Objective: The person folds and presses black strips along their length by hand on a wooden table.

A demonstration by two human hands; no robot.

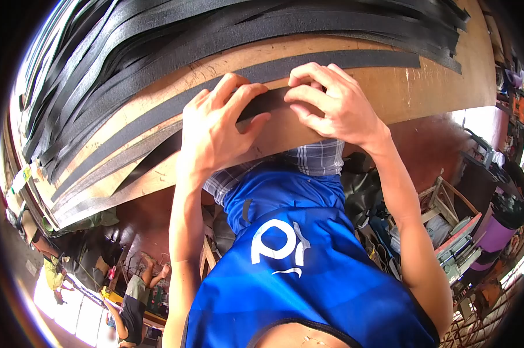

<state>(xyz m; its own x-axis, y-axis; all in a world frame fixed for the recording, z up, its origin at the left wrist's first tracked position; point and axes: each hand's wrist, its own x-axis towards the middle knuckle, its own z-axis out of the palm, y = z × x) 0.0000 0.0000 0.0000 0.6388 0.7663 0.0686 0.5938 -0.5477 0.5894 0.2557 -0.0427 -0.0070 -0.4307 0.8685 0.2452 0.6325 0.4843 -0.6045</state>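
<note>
Both hands are over a wooden board (401,87) that holds long black strips. My left hand (218,119) has its fingers curled and its thumb apart, over a short dark strip (260,105). At the right end of that strip, my right hand (328,101) pinches with thumb and fingertips. One long single strip (354,58) lies just beyond my fingers, curving from the right down to the lower left. Part of the short strip is hidden under my left hand.
A thick pile of black strips (186,43) covers the board's far side. Below at right are a wooden frame (441,200) and a purple container (494,232). Another person (134,301) is at the lower left, with further clutter around.
</note>
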